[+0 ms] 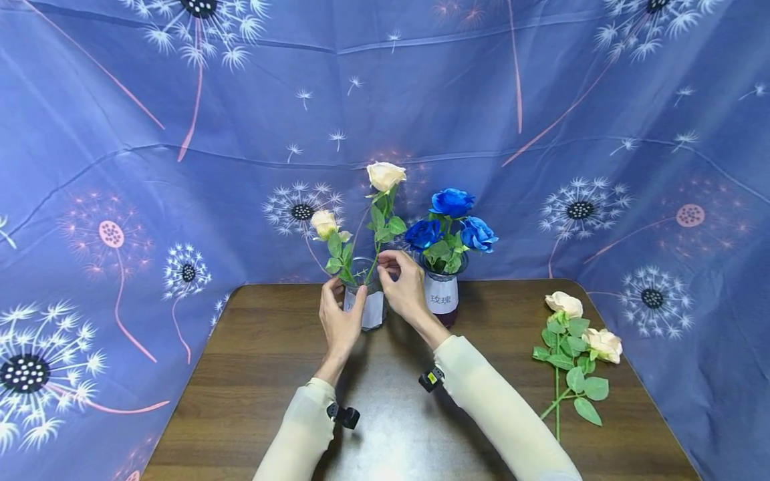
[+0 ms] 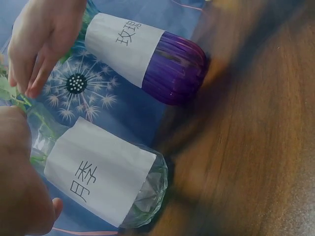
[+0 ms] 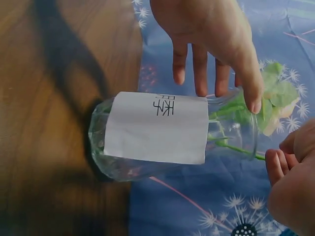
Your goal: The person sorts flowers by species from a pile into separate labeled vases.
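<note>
1. Clear glass vase [image 1: 368, 304] with a white paper label stands at the back of the wooden table [image 1: 240, 387]; it holds two cream roses: a short one [image 1: 325, 224] and a tall one [image 1: 386, 176].
2. Left hand [image 1: 339, 319] rests against the vase's near side, fingers straight and loosely spread, thumb up by the rim; it curls round nothing.
3. Right hand [image 1: 404, 286] is at the vase's mouth, fingertips pinching the tall rose's green stem [image 1: 373, 262] just above the rim.
4. Just right of it, touching or nearly so, stands a purple vase [image 1: 442, 297], also with a white label; it holds three blue roses [image 1: 451, 220].
5. Two more cream roses [image 1: 571, 347] lie loose on the table, well to the right.
6. Blue dandelion-print cloth [image 1: 541, 100] hangs behind and around the table.
</note>
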`<move>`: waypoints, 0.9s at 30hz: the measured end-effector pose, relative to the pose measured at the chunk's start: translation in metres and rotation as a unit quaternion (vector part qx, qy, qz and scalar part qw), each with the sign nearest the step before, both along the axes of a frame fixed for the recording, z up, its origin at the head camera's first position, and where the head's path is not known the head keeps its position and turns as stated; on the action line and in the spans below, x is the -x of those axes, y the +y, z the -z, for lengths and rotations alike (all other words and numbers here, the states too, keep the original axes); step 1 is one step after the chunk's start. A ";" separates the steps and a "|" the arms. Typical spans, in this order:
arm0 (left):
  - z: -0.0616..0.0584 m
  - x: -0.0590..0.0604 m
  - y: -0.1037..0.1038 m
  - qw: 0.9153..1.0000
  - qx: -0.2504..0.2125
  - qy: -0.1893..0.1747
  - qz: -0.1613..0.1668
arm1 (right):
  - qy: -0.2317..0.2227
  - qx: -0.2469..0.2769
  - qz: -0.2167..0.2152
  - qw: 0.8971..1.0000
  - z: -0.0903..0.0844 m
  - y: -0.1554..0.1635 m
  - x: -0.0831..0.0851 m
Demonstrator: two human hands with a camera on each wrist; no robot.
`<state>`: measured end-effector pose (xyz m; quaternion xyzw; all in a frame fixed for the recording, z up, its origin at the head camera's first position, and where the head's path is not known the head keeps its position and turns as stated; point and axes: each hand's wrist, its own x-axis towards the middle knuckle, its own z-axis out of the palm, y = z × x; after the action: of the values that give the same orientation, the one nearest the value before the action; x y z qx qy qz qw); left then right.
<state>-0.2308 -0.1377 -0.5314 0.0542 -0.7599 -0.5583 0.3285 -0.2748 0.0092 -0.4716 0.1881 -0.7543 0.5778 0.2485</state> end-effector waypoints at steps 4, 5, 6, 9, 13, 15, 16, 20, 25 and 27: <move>0.001 -0.001 0.000 1.000 -0.004 -0.007 0.001 | 0.015 0.019 -0.021 0.999 0.005 0.013 -0.014; 0.001 -0.001 0.000 1.000 -0.005 -0.008 0.001 | 0.017 0.024 -0.028 0.999 0.006 0.017 -0.018; 0.001 -0.001 0.001 1.000 -0.004 -0.009 0.000 | 0.019 0.026 -0.033 0.999 0.007 0.020 -0.022; 0.000 -0.001 0.001 1.000 -0.005 -0.010 0.000 | 0.017 0.028 -0.047 0.998 0.009 0.032 -0.034; 0.000 -0.001 0.001 1.000 -0.013 -0.008 0.002 | 0.003 0.017 -0.054 0.998 0.011 0.049 -0.049; 0.000 -0.001 0.001 1.000 -0.015 -0.008 0.002 | -0.003 0.010 -0.053 0.999 0.012 0.059 -0.056; 0.000 -0.001 0.001 1.000 -0.014 -0.008 0.000 | -0.006 0.007 -0.051 0.999 0.013 0.063 -0.060; 0.001 0.000 0.000 1.000 -0.014 -0.014 -0.001 | -0.007 -0.004 -0.041 0.999 0.021 0.085 -0.071; 0.003 0.001 -0.001 1.000 -0.017 -0.016 0.005 | 0.001 -0.036 -0.013 0.999 0.033 0.117 -0.085; 0.003 0.002 -0.001 1.000 -0.016 -0.015 0.006 | -0.004 -0.057 0.008 0.998 0.037 0.131 -0.091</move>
<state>-0.2331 -0.1388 -0.5345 0.0634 -0.7561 -0.5715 0.3125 -0.1834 0.1407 -0.5082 0.1938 -0.7886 0.5324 0.2388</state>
